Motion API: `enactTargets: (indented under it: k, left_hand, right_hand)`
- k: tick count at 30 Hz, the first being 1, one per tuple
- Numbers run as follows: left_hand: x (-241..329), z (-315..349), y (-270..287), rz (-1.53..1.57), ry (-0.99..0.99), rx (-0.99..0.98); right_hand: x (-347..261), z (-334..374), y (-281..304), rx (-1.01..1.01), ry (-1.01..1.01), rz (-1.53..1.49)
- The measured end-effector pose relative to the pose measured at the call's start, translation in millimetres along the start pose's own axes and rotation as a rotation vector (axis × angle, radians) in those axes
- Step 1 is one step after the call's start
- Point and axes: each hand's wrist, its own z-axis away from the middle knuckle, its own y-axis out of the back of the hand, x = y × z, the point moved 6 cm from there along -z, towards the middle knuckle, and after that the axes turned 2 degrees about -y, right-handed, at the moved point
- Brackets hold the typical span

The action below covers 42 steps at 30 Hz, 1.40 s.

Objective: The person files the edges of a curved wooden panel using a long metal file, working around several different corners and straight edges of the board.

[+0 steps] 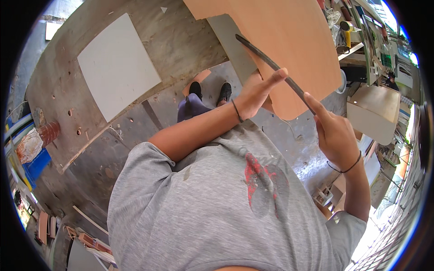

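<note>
A long dark bar that looks like a file (258, 52) lies slantwise across a tan wood-toned board (294, 40). My right hand (337, 135) is closed round the near end of the file, its index finger stretched along the bar. At the board's left edge, my left hand (255, 97) grips with its thumb on top, the tip against the file. The other fingers of that hand are hidden beneath the board. A grey panel (224, 29) shows under the board's left side.
On the worn brown table (181, 40) to the left lies a white rectangular panel (120, 65). Below are a purple stool (192, 108) and my dark shoes. Cluttered shelving (357, 40) and a beige panel (373, 108) stand to the right. Wood offcuts (92, 244) lie at lower left.
</note>
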Motion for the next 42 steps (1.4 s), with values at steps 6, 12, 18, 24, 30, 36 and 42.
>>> enactTargets:
  k: [6,12,18,24,30,36,42]
  left_hand:
    - [0.2,0.1,2.8,-0.012,-0.007,0.048]
    - [-9.5,-5.1,10.8,0.029,-0.01,0.129]
    - [-18.3,-9.5,21.0,0.075,-0.008,0.136]
    - [-18.2,-11.3,22.5,0.104,0.003,0.139]
    - [-20.1,-12.1,20.8,0.154,-0.008,0.151]
    - [-12.1,7.9,5.0,-0.053,-0.215,0.11]
    - [-29.6,7.1,-8.8,-0.046,-0.134,0.026]
  right_hand:
    - [2.8,5.5,-22.6,-0.039,-0.06,-0.059]
    - [2.1,-8.8,-31.7,-0.109,-0.109,-0.106]
    - [-3.1,-16.7,-32.1,-0.126,-0.091,-0.175]
    - [-9.4,-17.0,-32.6,-0.116,-0.141,-0.207]
    - [-15.0,-18.8,-32.3,0.002,-0.017,-0.234]
    - [-18.6,12.1,-4.5,-0.05,-0.079,-0.121]
    - [-3.0,14.0,-24.4,-0.129,-0.172,-0.126]
